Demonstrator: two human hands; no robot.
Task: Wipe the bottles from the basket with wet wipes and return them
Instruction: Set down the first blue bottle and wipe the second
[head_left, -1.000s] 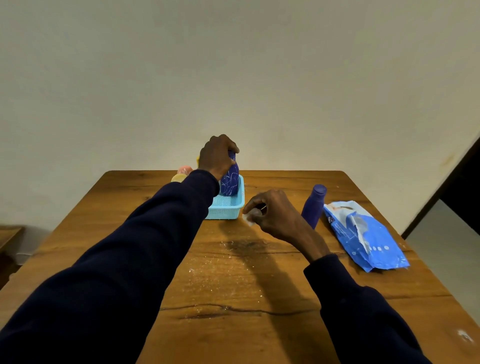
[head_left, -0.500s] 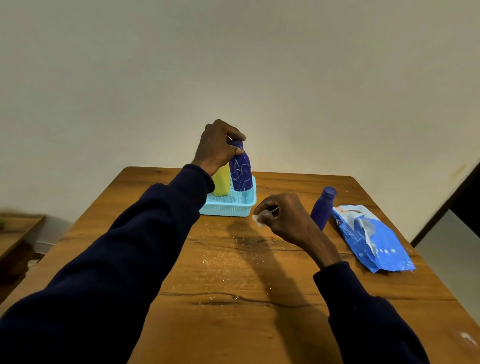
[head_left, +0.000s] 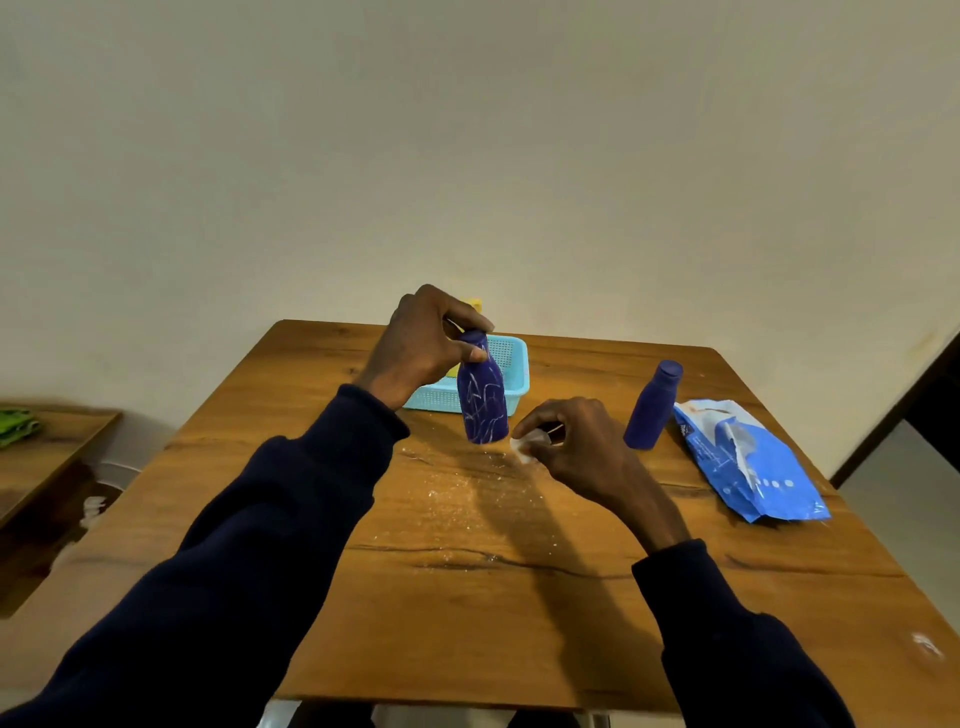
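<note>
Dark blue bottle with white scribbles, light blue basket, brown wooden table

I stand at the near edge of the table. The basket sits toward the far side, a little left of the middle, and 1 bottle stands in it behind my left hand. My left hand holds a 2nd bottle by its top, in front of the basket – above the table, I cannot tell if it touches. My right hand is just to the right of this bottle, with a wet wipe in its fingers. A 3rd bottle stands on the table further right, and the wipes pack lies beside it – near the right edge. A lower table is off to the left.
</note>
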